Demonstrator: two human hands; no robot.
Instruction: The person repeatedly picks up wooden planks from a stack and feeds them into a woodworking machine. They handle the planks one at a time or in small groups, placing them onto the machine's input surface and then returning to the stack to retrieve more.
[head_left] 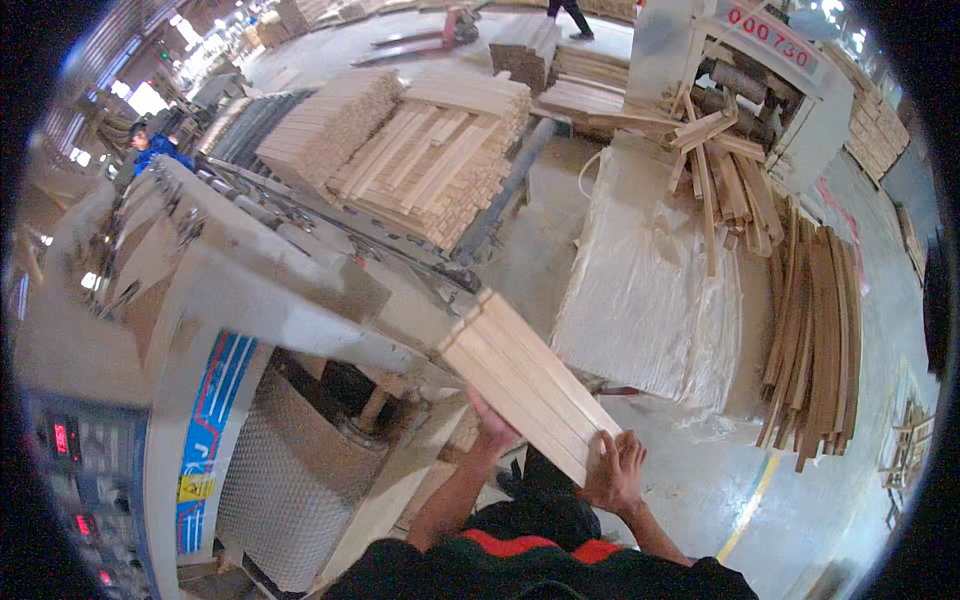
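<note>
In the low middle of my view, a flat bundle of light wood strips (pixel 522 378) is up in the air, held in front of a person in a dark shirt (pixel 430 575) with red on it. The strips lie side by side, and the bundle slants, with its far end up to the left. I see the left hand (pixel 490 425) at the bundle's left edge. Its grip is on the wood, but the fingers go under it, so I cannot tell how far they bend. The right hand (pixel 615 472) is at the near end. Its grip is partly closed around the corner, with fingers spread and bent on the wood.

To the left I see a big machine (pixel 275 300) with a dark panel (pixel 85 490) that has red lights. To the right, clear plastic (pixel 640 310) covers a surface. Long brown strips (pixel 815 340) lie just beside it. Further back, two big stacks of light wood (pixel 330 130) stand next to each other.
</note>
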